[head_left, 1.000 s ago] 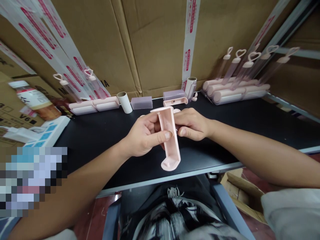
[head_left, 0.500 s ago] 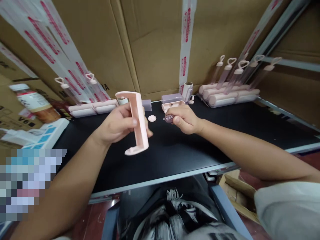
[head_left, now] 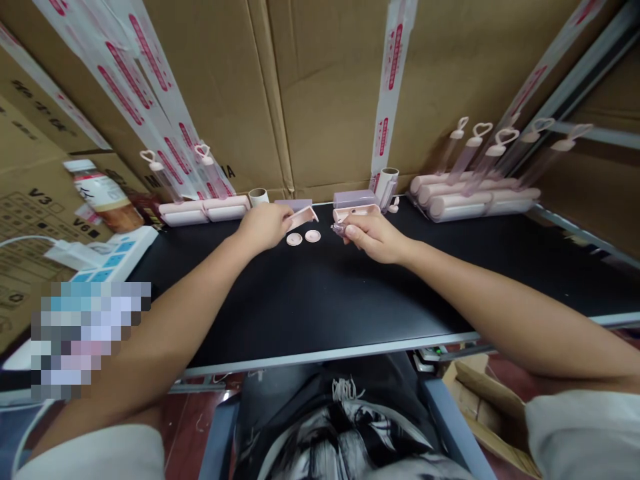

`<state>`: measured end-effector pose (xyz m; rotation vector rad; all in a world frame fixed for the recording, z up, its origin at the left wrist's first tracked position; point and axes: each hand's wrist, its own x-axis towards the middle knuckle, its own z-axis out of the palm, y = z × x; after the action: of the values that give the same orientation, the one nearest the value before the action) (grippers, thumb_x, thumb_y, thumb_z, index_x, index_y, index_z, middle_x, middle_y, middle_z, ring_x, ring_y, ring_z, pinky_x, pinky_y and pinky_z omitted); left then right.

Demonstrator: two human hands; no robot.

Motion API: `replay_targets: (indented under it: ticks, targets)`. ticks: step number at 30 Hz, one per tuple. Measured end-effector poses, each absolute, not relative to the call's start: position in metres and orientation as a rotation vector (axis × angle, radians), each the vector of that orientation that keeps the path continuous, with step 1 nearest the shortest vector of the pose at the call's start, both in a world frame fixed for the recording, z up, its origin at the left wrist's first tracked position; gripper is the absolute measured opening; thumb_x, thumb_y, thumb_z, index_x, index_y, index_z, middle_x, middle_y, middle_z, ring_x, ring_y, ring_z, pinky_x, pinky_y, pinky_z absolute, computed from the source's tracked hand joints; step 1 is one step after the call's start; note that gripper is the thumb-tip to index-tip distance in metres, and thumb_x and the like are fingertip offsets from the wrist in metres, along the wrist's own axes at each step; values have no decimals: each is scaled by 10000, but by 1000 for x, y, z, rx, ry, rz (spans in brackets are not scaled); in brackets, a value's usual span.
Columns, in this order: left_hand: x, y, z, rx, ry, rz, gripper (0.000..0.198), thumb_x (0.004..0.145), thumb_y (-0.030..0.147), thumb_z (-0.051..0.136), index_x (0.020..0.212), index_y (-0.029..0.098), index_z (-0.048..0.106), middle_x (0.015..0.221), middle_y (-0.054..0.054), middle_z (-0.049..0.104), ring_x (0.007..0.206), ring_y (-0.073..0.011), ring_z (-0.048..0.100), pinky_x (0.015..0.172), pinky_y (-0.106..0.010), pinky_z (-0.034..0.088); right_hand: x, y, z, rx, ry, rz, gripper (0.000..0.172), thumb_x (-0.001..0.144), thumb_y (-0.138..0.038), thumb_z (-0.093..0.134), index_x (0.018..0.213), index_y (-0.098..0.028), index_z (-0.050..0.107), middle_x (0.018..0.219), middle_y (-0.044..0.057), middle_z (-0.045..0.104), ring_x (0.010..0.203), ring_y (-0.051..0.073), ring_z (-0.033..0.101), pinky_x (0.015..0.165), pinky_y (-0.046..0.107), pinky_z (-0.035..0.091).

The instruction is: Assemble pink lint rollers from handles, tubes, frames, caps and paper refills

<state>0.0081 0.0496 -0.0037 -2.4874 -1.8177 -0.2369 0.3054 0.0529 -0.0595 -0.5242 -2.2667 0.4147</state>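
Note:
My left hand point(head_left: 263, 227) reaches to the back of the black table point(head_left: 320, 293) and grips a pink plastic bracket point(head_left: 303, 217), whose end sticks out past the fingers, low over the surface. Two small pink discs point(head_left: 303, 237) lie flat just right of that hand. My right hand point(head_left: 373, 235) is closed in a pinch on a small translucent purple part point(head_left: 339, 229), close to the table. Another pink bracket point(head_left: 353, 211) lies right behind the right hand.
Finished pink lint rollers with heart-topped handles point(head_left: 480, 187) lie at the back right, more rollers point(head_left: 203, 208) at the back left. Cardboard tubes point(head_left: 259, 196), purple blocks point(head_left: 355, 198), a power strip point(head_left: 107, 257) and a bottle point(head_left: 103, 193) stand around. Cardboard boxes point(head_left: 325, 93) wall the back.
My left hand has carried the pink bracket from mid-air in front of me down to the back of the table. The right hand has stayed near the discs, still pinching the purple part.

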Motion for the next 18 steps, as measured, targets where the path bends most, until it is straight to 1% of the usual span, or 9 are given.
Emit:
replay_targets:
  ticks: [3, 5, 7, 9, 13, 14, 15, 16, 18]
  targets:
    - [29, 60, -9, -2397, -1721, 80, 389, 1100, 247, 507, 1251, 154, 853, 1239, -195, 846, 1143, -365, 781, 849, -395, 519, 305, 52, -62, -548, -2291, 471, 680, 1202, -684, 388, 869, -175, 691, 730, 15, 661, 650, 144, 585, 711, 294, 435]
    - [36, 67, -11, -2384, -1667, 165, 388, 1084, 195, 509, 1268, 136, 846, 1269, -212, 826, 1181, -369, 767, 887, -406, 544, 306, 52, -62, -571, -2299, 512, 692, 1196, -708, 386, 877, -174, 689, 729, 15, 656, 666, 148, 589, 716, 292, 434]
    - [38, 74, -13, -2395, -1640, 197, 374, 1059, 163, 533, 1253, 124, 850, 1294, -216, 800, 1207, -348, 746, 939, -399, 556, 307, 52, -62, -581, -2301, 524, 705, 1191, -724, 383, 876, -172, 688, 723, 15, 650, 675, 149, 588, 720, 293, 432]
    - [37, 80, -14, -2405, -1591, 203, 362, 1043, 157, 557, 1235, 113, 859, 1370, -227, 749, 1278, -342, 700, 1021, -402, 556, 308, 52, -62, -585, -2303, 526, 713, 1190, -729, 378, 871, -170, 687, 719, 17, 647, 675, 149, 586, 719, 293, 430]
    - [34, 93, -15, -2454, -1472, 148, 350, 1044, 166, 569, 1206, 74, 865, 1642, -263, 581, 1501, -399, 560, 1222, -476, 499, 308, 53, -62, -595, -2306, 553, 707, 1188, -728, 380, 875, -174, 690, 710, 14, 648, 659, 149, 584, 710, 290, 432]
    - [34, 96, -15, -2482, -1459, 149, 347, 1041, 158, 571, 1210, 68, 861, 1691, -263, 549, 1526, -402, 553, 1251, -480, 485, 308, 53, -62, -597, -2307, 561, 704, 1186, -729, 382, 878, -176, 690, 710, 14, 650, 658, 150, 585, 711, 290, 433]
    - [35, 98, -16, -2510, -1460, 159, 346, 1040, 151, 575, 1221, 68, 857, 1713, -258, 540, 1523, -397, 572, 1255, -473, 488, 308, 52, -62, -596, -2309, 568, 701, 1185, -731, 385, 882, -176, 690, 711, 14, 653, 660, 150, 587, 712, 290, 433]
    - [37, 100, -16, -2529, -1475, 170, 345, 1040, 150, 578, 1233, 74, 854, 1699, -250, 563, 1490, -388, 612, 1232, -462, 509, 308, 52, -62, -595, -2314, 574, 700, 1185, -731, 385, 886, -176, 689, 714, 14, 657, 660, 151, 590, 713, 290, 433]
    - [43, 103, -17, -2527, -1535, 178, 347, 1053, 164, 573, 1255, 90, 846, 1571, -232, 669, 1360, -371, 704, 1121, -446, 572, 307, 50, -62, -588, -2327, 579, 694, 1186, -724, 390, 895, -173, 694, 714, 15, 663, 657, 149, 596, 711, 287, 432]
